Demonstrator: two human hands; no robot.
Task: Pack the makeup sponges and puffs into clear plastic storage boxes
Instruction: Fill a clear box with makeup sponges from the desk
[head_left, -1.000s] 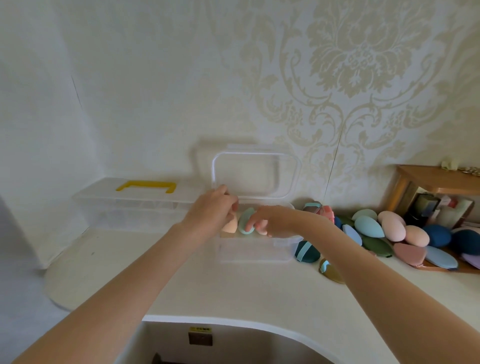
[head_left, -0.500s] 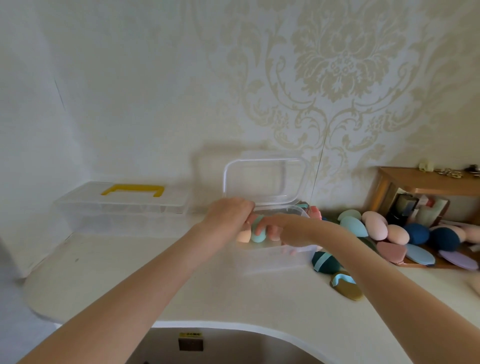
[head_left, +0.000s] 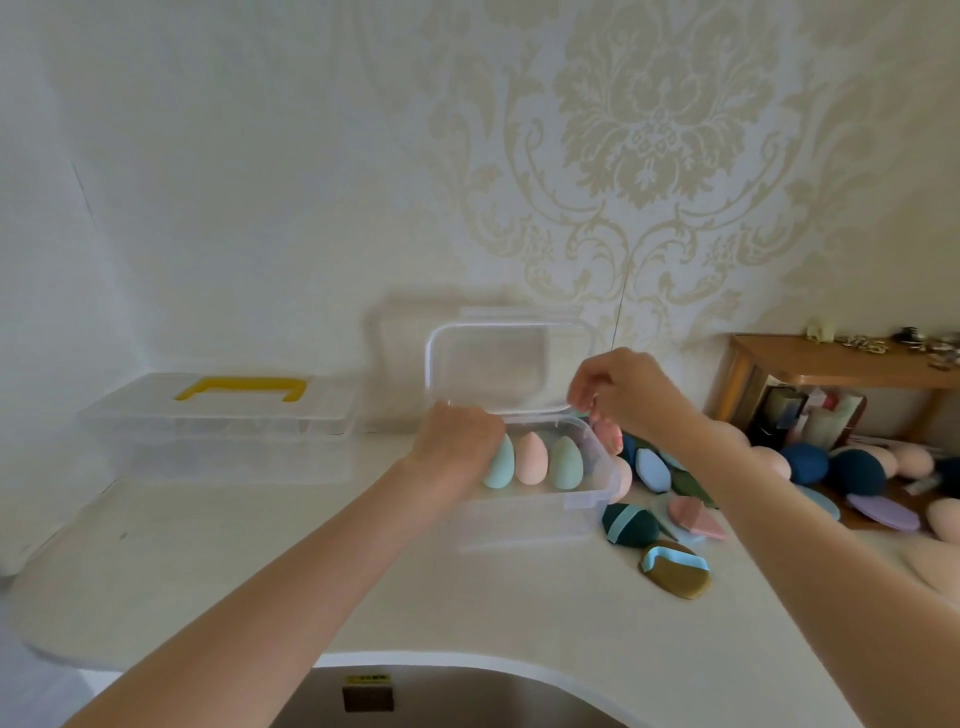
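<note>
On the white counter (head_left: 311, 571), bare surface is lying ahead of the curved front edge. Against the wall, a clear box (head_left: 545, 499) is standing open, its lid (head_left: 498, 364) upright, holding three egg-shaped sponges (head_left: 531, 458) in a row. Left hand (head_left: 457, 441) is curling over the box's left end; right hand (head_left: 631, 389) is pinching the lid's corner. Loose puffs (head_left: 675, 569) are lying just right of the box.

Cream countertop (head_left: 363, 582), curved front edge. Resting on it: open clear plastic box (head_left: 540, 512), centre; closed clear storage box (head_left: 218, 441) with yellow handle, left by the wall; loose sponges and puffs at right, including olive puff (head_left: 675, 574) with blue strap, dark teal puff (head_left: 626, 526), pink wedge (head_left: 696, 515); small wooden shelf (head_left: 831, 358), far right.
</note>
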